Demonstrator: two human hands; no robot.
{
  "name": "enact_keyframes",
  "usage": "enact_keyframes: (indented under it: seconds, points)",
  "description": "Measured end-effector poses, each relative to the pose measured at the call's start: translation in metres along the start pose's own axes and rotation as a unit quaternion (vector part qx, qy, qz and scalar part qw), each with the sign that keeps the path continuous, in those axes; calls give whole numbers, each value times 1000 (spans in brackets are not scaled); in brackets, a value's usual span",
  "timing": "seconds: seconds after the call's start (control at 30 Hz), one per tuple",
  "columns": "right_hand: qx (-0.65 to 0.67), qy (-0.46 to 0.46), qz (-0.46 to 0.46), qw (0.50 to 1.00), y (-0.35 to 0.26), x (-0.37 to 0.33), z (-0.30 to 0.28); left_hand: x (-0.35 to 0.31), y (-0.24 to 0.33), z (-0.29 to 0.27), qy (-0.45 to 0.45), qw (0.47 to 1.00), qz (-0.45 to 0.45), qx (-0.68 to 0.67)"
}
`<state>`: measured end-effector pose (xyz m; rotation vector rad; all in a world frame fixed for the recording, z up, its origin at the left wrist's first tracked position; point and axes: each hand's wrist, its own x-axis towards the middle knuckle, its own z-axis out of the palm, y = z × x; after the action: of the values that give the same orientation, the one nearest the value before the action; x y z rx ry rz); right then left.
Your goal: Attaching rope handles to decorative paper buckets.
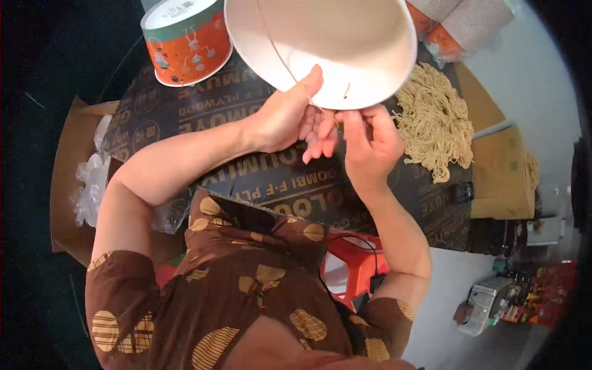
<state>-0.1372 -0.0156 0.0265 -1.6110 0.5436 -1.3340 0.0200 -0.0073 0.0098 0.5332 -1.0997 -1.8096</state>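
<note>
A large white paper bucket (370, 68) is tipped so that its open mouth faces me. A thin tan cord (275, 44) runs across its inside to the near rim, and a short bit of cord pokes through the wall close by. My left hand (285, 118) grips the rim, thumb inside and fingers curled below. Against the rim's underside, my right hand (372, 139) is closed, its thumb and forefinger pinching the cord. The exact pinch point is partly hidden by the fingers.
On the dark printed board tabletop (234, 179), a pile of tan cords (436, 117) lies to the right. An orange and green bucket (188, 46) stands upside down at the far left. Stacked buckets (462, 28) lie far right. Cardboard boxes (502, 176) flank the table; a red stool (351, 262) is below.
</note>
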Motion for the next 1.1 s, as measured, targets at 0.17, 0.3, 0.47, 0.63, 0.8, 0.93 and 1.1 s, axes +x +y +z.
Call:
enact_keyframes:
  seconds: [0.17, 0.3, 0.47, 0.63, 0.8, 0.93, 1.1]
  points:
    - [69, -8, 21, 997, 7, 0, 0, -2, 0, 4, 138, 979, 69, 135]
    - [23, 36, 108, 993, 10, 5, -2, -3, -1, 10, 161, 972, 34, 170]
    - [74, 62, 189, 977, 14, 9, -5, -6, 2, 15, 153, 966, -124, 169]
    - [33, 81, 227, 970, 19, 9, -3, -7, 2, 17, 67, 939, -329, 71]
    - [-3, 83, 248, 965, 29, 9, -5, -18, 17, 39, -34, 912, -244, 327]
    - [38, 71, 228, 970, 34, 8, -4, -20, 19, 25, 12, 832, 70, 550]
    - [-41, 40, 210, 976, 40, 7, -6, -12, 15, 8, 139, 719, 256, 632]
